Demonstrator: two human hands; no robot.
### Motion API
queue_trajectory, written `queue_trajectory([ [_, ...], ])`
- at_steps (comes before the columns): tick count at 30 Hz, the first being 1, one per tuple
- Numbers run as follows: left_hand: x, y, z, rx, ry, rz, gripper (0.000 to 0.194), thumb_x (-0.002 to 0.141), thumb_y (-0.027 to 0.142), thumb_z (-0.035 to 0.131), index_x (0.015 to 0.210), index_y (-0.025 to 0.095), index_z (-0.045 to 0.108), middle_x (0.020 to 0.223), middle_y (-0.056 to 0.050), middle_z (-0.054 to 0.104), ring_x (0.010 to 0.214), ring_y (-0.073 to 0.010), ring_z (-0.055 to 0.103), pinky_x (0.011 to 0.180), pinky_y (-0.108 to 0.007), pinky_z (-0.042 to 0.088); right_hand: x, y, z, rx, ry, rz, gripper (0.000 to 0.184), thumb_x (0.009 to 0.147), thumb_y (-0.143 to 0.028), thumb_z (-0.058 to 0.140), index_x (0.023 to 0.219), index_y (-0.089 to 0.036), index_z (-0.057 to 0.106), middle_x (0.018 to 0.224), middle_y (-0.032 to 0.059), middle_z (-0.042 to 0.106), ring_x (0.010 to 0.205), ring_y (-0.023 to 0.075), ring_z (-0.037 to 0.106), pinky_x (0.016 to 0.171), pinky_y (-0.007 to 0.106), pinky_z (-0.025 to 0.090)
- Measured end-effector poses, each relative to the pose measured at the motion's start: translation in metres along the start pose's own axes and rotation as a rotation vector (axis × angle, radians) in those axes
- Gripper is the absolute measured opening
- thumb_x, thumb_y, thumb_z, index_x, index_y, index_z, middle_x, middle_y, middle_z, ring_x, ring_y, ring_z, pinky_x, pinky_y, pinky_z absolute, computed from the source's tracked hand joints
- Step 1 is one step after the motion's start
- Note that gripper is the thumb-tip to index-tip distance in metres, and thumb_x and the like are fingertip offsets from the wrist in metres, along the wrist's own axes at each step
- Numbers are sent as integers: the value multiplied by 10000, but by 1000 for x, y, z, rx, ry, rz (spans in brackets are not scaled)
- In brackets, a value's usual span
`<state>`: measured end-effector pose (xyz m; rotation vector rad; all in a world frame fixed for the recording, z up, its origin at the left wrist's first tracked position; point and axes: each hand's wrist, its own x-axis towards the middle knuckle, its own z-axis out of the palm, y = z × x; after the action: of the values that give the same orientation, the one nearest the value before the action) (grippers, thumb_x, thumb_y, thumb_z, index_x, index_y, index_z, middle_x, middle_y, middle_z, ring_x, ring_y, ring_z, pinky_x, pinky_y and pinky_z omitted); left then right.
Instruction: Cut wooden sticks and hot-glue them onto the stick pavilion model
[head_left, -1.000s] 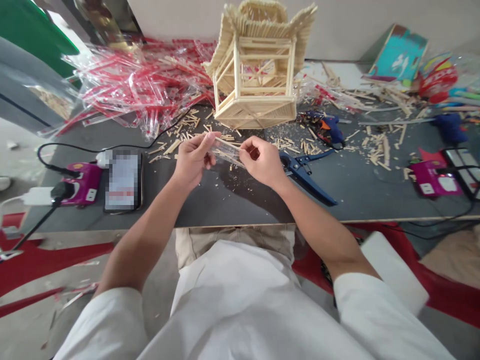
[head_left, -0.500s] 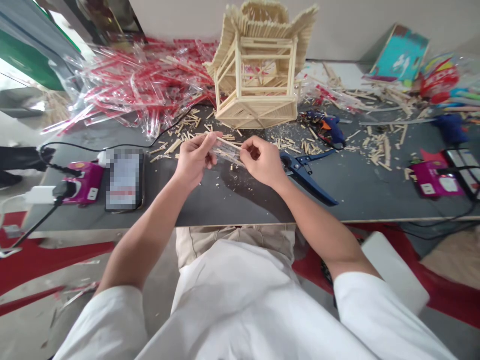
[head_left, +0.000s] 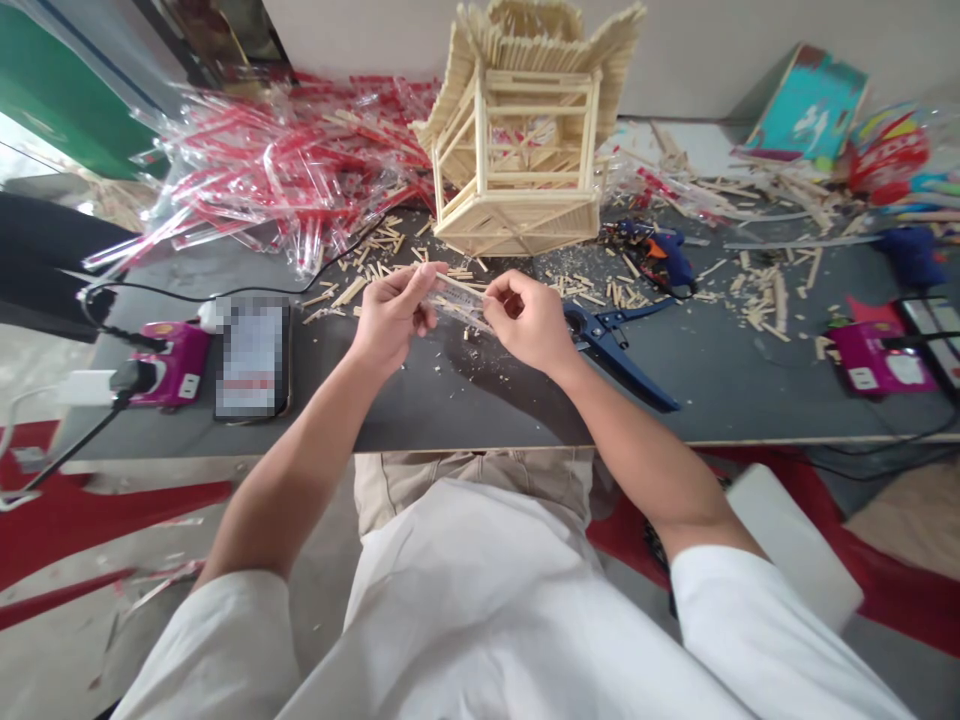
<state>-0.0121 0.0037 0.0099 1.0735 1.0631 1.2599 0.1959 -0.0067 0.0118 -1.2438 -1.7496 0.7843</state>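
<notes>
My left hand (head_left: 390, 318) and my right hand (head_left: 529, 322) are raised just above the dark table (head_left: 480, 400), both pinching the two ends of a thin wooden stick in a clear plastic wrapper (head_left: 461, 297). The left fingers grip its left end, the right fingers its right end. Behind the hands stands a pavilion model (head_left: 517, 130) built of pale wooden sticks. Blue cutting pliers (head_left: 619, 345) lie on the table just right of my right hand.
A heap of red and clear wrappers (head_left: 277, 170) fills the back left. A phone (head_left: 251, 358) and a purple power strip (head_left: 165, 365) lie at the left. A blue glue gun (head_left: 664, 255), stick offcuts (head_left: 757, 285) and another purple strip (head_left: 874, 358) are at the right.
Both hands stay on the wrapped stick almost unmoved. At the far left edge a dark-clothed figure has come further into view.
</notes>
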Motion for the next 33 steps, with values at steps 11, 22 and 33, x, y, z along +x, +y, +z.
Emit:
queue_trajectory([
  [11,1,0,-2,24,10,-4,324,909,524,808,993,211,819,938,-40,779,456,-27,541,371,-178,331,0,-1,0,-15,-16,-10,132,901,-346,636,834,-238,601,734,0,656,639,153,571,677,322,464],
  [22,0,1,-1,-9,5,-14,374,859,549,852,1002,204,818,887,-19,750,450,-26,546,359,-173,336,1,-2,0,-26,-10,-21,86,896,-277,609,824,-231,601,772,13,663,707,164,591,709,316,468],
  [33,3,-15,-8,401,208,246,494,939,662,723,1153,217,710,974,-41,690,646,-109,621,575,-246,477,3,2,-2,-35,11,-109,79,878,-200,577,804,-229,579,771,12,611,713,161,541,722,316,429],
])
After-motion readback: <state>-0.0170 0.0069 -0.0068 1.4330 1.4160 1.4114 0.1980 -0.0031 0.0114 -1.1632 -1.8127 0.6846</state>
